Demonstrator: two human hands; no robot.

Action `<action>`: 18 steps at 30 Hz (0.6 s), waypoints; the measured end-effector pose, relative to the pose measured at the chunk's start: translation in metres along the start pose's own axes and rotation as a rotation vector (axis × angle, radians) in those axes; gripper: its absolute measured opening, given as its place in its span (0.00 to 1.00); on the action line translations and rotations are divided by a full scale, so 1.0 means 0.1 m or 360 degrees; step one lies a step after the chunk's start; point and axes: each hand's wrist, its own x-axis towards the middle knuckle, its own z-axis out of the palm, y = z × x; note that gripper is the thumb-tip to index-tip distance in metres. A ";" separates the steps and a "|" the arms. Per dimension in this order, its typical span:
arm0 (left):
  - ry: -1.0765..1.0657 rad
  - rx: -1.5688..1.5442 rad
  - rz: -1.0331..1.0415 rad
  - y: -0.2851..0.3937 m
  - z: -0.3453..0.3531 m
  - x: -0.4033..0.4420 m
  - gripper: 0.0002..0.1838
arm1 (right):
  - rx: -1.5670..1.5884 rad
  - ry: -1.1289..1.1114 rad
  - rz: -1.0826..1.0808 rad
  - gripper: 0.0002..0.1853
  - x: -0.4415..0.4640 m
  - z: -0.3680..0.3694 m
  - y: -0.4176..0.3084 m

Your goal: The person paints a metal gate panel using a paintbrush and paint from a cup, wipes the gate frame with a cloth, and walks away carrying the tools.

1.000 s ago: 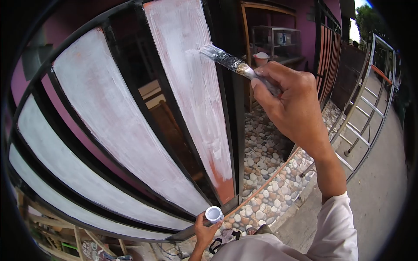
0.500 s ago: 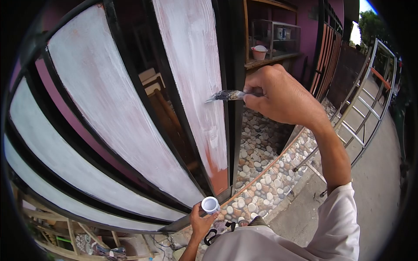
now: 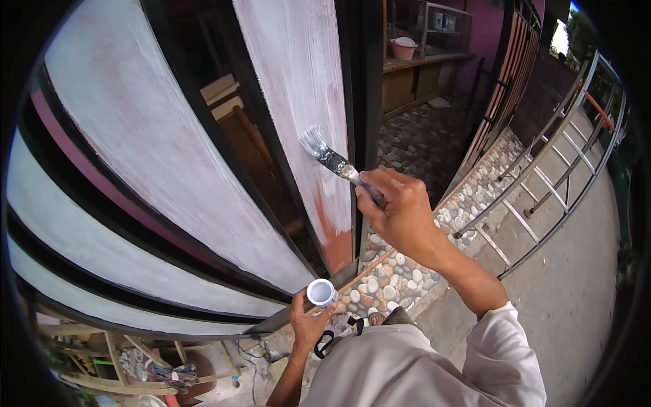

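My right hand [image 3: 400,207] is closed round the handle of a paintbrush [image 3: 332,161]. Its white-coated bristles lie at the face of a fence slat [image 3: 298,81], pointing up and left. Streaky white paint covers most of that slat, while orange shows near its lower end. Lower down, my left hand [image 3: 308,322] grips a small white paint cup [image 3: 321,292], held upright with pale paint inside. The cup is close to the foot of the slat.
More white slats [image 3: 129,102] stand in a black frame on the left. A metal ladder [image 3: 542,178] is on the right, over concrete [image 3: 563,292]. Pebbled paving [image 3: 390,281] runs below the fence. Wooden framing [image 3: 115,366] lies at lower left, and a glass case [image 3: 444,30] stands behind.
My right hand has moved down and left, and the brush has turned so its bristles point up-left. The cup in my left hand sits slightly higher in view.
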 end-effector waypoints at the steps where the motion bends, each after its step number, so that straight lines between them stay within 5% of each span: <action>1: 0.0009 -0.0037 -0.0019 0.03 0.00 0.00 0.34 | 0.0010 -0.0086 0.0125 0.08 -0.19 0.10 0.05; 10: -0.0027 -0.0056 -0.0071 -0.03 0.01 -0.04 0.34 | -0.0114 -0.0742 0.0408 0.08 -0.93 0.48 0.43; 13: -0.0060 -0.0051 -0.0098 -0.02 -0.01 -0.08 0.32 | -0.0088 -0.0631 0.0418 0.08 -0.50 0.28 0.22; 18: -0.0014 -0.0087 -0.0093 0.00 -0.02 -0.08 0.33 | 0.0158 0.0124 0.0070 0.10 -0.22 -0.01 -0.12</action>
